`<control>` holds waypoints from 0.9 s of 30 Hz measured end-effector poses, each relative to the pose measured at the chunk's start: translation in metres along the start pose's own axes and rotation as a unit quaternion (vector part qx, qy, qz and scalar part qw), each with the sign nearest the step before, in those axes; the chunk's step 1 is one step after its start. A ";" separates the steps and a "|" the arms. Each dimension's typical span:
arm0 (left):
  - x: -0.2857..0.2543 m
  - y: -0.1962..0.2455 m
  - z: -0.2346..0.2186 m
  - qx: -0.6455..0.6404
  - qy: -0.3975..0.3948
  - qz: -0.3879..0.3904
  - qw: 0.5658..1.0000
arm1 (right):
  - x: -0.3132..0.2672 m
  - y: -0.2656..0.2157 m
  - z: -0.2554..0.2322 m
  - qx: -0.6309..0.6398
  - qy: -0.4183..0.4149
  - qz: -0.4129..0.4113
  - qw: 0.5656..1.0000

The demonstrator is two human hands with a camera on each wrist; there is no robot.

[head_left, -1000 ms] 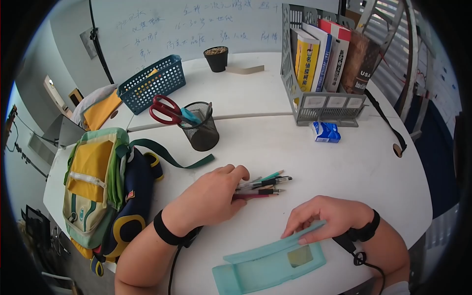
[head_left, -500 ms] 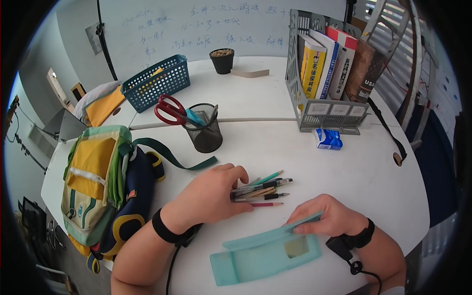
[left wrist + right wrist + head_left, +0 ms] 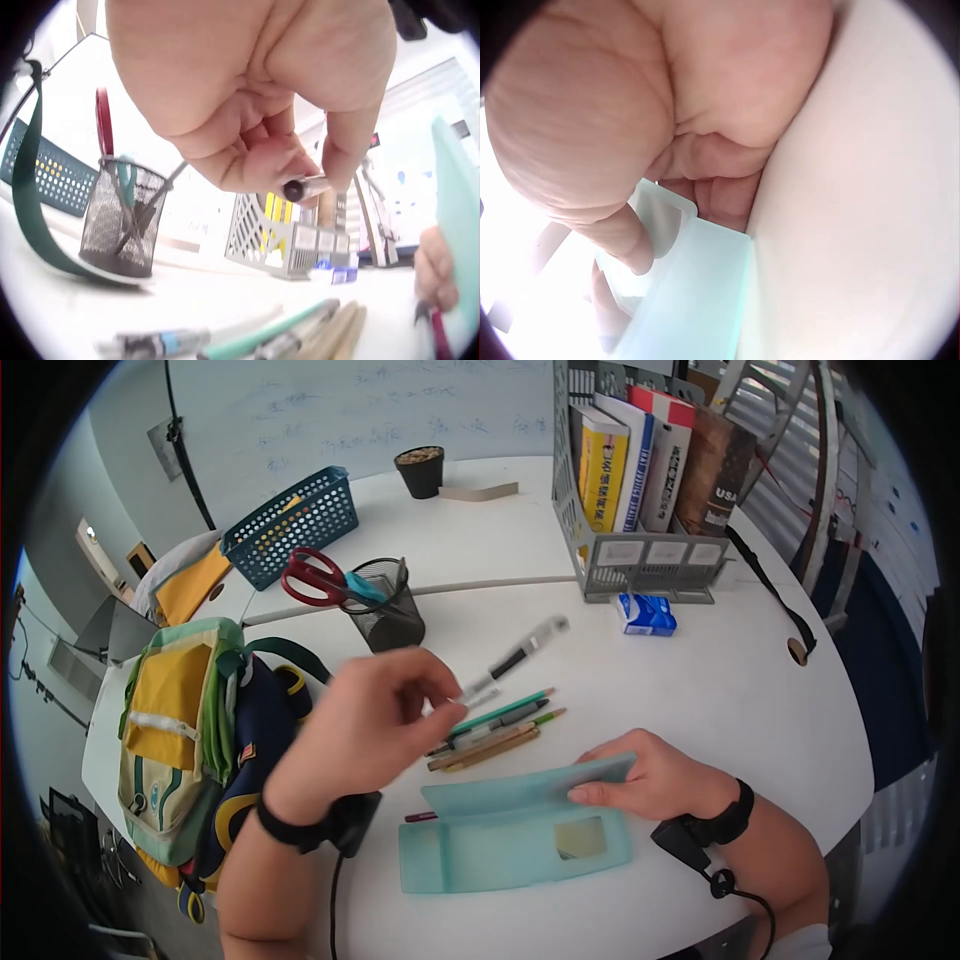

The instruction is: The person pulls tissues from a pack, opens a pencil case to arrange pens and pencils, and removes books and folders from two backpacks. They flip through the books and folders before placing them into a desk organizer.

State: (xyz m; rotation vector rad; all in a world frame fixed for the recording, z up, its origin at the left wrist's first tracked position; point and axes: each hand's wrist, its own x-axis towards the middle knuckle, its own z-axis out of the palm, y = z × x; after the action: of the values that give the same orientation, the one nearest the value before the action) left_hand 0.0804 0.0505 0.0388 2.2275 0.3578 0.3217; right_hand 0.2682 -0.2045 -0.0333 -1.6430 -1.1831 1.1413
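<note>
Raised over the table, my left hand (image 3: 365, 725) pinches a clear pen with a black grip (image 3: 508, 663) between thumb and fingers; its dark end (image 3: 295, 190) faces the left wrist camera. Below and to its right lie several pens and pencils, among them a teal pencil (image 3: 503, 711) and brown ones (image 3: 490, 748). My right hand (image 3: 655, 775) holds the raised lid (image 3: 520, 784) of a translucent teal case (image 3: 500, 855), thumb on the near side. A dark red pencil end (image 3: 421, 817) shows beside the case's left part.
A backpack (image 3: 180, 740) lies at the left. Farther back are a mesh cup (image 3: 388, 622) with red scissors (image 3: 316, 577), a blue basket (image 3: 290, 525), a potted plant (image 3: 421, 472), a book rack (image 3: 655, 575) and a blue-and-white packet (image 3: 647, 614).
My left hand has risen from the pile and moved left, lifting a pen. The remaining pens and pencils are spread differently. My right hand still holds the lid, now raised more upright.
</note>
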 end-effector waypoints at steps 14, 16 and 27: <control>-0.062 0.033 0.049 0.312 -0.209 0.159 0.913 | 0.001 -0.003 0.001 0.062 0.012 -0.019 0.998; -0.063 0.029 0.053 0.317 -0.225 0.132 0.912 | 0.001 0.000 0.002 0.068 0.014 -0.028 0.997; -0.061 0.027 0.053 0.297 -0.226 0.110 0.921 | 0.003 -0.001 -0.003 -0.006 -0.017 -0.025 1.000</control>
State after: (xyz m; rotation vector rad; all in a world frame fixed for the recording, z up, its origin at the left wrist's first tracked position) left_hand 0.0464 -0.0252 0.0207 2.8520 -0.0668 -0.2282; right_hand 0.2712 -0.2012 -0.0320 -1.6007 -1.2484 1.1367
